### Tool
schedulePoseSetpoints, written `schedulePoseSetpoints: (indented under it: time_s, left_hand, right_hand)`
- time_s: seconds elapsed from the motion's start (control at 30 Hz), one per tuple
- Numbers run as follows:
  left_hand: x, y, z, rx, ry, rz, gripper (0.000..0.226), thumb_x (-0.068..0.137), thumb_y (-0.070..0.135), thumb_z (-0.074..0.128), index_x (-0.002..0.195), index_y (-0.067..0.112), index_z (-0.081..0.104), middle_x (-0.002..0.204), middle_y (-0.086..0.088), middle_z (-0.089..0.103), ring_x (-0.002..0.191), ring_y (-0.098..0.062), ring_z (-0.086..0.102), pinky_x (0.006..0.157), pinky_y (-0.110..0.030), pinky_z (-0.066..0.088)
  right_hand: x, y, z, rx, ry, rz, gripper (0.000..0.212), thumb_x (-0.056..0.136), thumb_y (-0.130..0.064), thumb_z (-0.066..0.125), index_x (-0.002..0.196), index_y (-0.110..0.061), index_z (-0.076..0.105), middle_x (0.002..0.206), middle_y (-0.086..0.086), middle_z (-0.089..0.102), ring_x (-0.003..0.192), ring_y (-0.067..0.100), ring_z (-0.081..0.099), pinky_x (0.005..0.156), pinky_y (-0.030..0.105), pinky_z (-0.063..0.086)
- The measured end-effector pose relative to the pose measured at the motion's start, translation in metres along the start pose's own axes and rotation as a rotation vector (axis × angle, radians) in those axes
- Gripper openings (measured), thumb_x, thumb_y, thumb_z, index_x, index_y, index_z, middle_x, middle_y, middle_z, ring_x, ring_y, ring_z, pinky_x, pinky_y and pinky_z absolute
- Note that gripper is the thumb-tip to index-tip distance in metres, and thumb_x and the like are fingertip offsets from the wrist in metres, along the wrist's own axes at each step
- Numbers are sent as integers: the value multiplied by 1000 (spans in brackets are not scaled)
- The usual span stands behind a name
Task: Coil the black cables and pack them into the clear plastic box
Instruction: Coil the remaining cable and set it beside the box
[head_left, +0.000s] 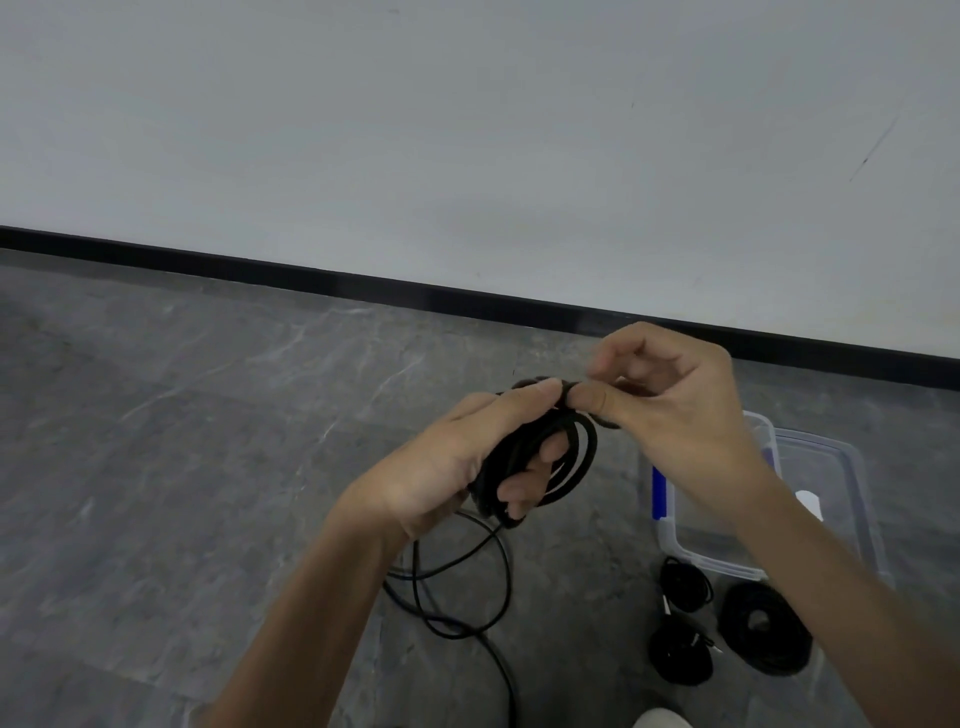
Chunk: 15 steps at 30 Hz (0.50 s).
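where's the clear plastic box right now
In the head view the clear plastic box sits on the floor at lower right, partly behind the right hand, just beyond three coiled cables.

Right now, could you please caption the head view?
Left hand holds a black cable coil; right hand pinches its top, clear plastic box nearby.

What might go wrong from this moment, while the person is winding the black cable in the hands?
1. The loose cable lies on the floor in crossing loops. When it is drawn up, it may catch and tighten into a knot.
2. The left hand holds the coil with fingers through it, and the right hand pinches it only at the top. If that pinch slips, the turns may spring apart.
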<state>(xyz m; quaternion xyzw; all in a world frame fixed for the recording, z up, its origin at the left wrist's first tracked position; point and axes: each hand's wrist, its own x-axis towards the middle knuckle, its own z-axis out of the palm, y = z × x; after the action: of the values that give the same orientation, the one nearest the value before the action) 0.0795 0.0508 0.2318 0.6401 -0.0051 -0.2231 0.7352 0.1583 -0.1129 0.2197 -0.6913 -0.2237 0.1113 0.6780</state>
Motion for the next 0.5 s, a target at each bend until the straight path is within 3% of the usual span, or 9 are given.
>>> schedulePoseSetpoints:
  time_s: [0.17, 0.3, 0.37, 0.43, 0.5]
  left_hand:
    - [0, -2, 0, -183, -37, 116, 40, 94, 46, 39, 67, 18, 51, 45, 7, 37, 44, -12, 38, 55, -20, 39]
    - [0, -3, -1, -297, -26, 201, 31, 91, 38, 41, 66, 23, 54, 44, 13, 40, 43, -7, 41, 54, -16, 42]
    - [-1, -3, -3, -307, -8, 243, 27, 88, 34, 43, 64, 25, 53, 44, 15, 41, 43, -5, 43, 54, -16, 41]
    - [0, -3, -3, -308, -4, 264, 26, 88, 32, 43, 64, 25, 51, 44, 15, 41, 44, -5, 43, 54, -16, 41]
    - [0, -4, -2, -325, -9, 275, 27, 89, 31, 43, 64, 24, 51, 43, 15, 41, 43, -5, 42, 53, -15, 40]
  right_hand:
    - [2, 5, 4, 23, -34, -54, 13, 74, -26, 67, 83, -16, 69, 73, -9, 71, 70, 6, 64, 69, 19, 53]
    - [2, 17, 13, 42, -112, -15, 20, 88, -25, 49, 97, -23, 67, 85, -19, 72, 86, -2, 66, 78, 12, 49]
    - [1, 22, 16, 22, -150, 35, 24, 97, -28, 44, 95, -24, 68, 83, -11, 71, 84, 2, 64, 78, 16, 48]
    - [2, 26, 18, 8, -175, 67, 28, 97, -26, 42, 91, -23, 68, 82, 10, 68, 82, 16, 60, 78, 32, 48]
    - [1, 24, 19, 26, -223, 109, 28, 94, -25, 39, 92, -19, 67, 81, 5, 67, 83, 15, 61, 80, 33, 48]
